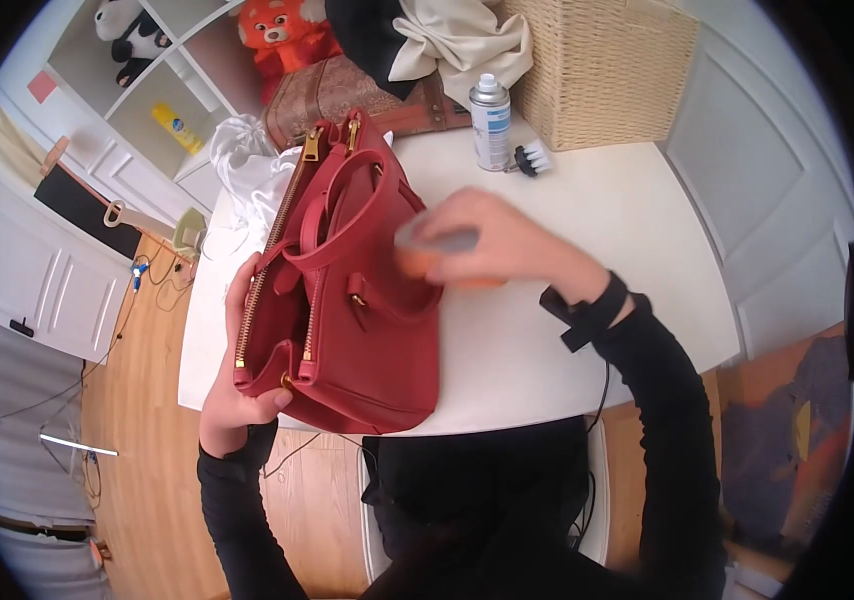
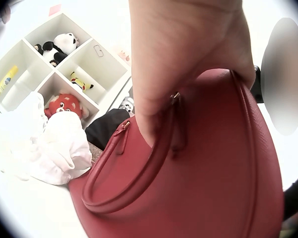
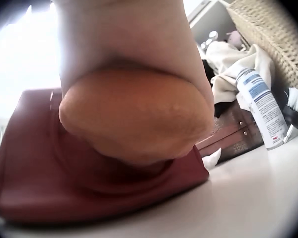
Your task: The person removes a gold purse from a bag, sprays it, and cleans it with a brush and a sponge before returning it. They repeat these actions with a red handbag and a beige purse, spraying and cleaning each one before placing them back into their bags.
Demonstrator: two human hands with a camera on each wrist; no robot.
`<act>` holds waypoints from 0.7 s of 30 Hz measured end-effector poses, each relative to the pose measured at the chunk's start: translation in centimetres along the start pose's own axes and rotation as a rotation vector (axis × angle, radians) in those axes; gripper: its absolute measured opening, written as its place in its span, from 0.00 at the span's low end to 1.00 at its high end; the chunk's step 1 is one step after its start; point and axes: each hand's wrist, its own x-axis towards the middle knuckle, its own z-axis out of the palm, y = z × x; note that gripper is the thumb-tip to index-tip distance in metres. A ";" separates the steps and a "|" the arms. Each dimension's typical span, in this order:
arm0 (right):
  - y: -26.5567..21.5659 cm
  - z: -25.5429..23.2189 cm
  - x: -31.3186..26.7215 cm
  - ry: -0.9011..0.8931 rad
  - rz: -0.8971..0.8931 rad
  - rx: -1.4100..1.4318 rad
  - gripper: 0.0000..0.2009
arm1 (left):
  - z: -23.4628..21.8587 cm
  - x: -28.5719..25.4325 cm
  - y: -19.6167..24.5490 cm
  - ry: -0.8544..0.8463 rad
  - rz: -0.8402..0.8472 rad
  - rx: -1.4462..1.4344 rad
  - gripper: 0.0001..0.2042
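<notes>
A red leather handbag [image 1: 387, 370] stands on the white table with its zipped top partly open. My left hand [image 1: 232, 400] grips the bag's near end, thumb on the front and fingers along the far side. In the left wrist view, one rolled handle [image 2: 119, 201] loops over the bag's side below that hand. My right hand [image 1: 502, 240], blurred, holds a soft orange sponge pad [image 3: 139, 109] with a grey back against the bag's right face. In the right wrist view the pad covers part of the bag [image 3: 35, 178].
Behind the bag stand a spray can [image 1: 490, 125], a small black brush with white bristles [image 1: 535, 160] and a woven basket [image 1: 597, 75]. A brown patterned case [image 1: 397, 110] and white cloth [image 1: 242, 165] lie at the back left. Cables hang below the table [image 1: 567, 370].
</notes>
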 end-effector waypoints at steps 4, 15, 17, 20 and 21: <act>-0.9 -3.7 2.5 0.361 0.224 0.473 0.26 | -0.2 0.0 -0.7 0.020 0.040 0.062 0.61; 1.8 1.2 2.0 -0.047 0.542 0.364 0.27 | 0.2 -0.5 -0.9 0.069 0.012 -0.056 0.61; -0.4 -0.2 0.0 0.007 0.312 -0.002 0.27 | 0.4 -0.4 -0.7 0.072 0.017 -0.029 0.61; -5.5 -0.6 -2.3 0.101 -0.048 0.016 0.29 | 0.9 -0.4 -0.3 0.100 -0.006 -0.077 0.62; -8.0 -0.3 -3.0 0.096 -0.109 0.088 0.29 | 0.9 -0.4 -0.5 0.098 0.000 -0.080 0.61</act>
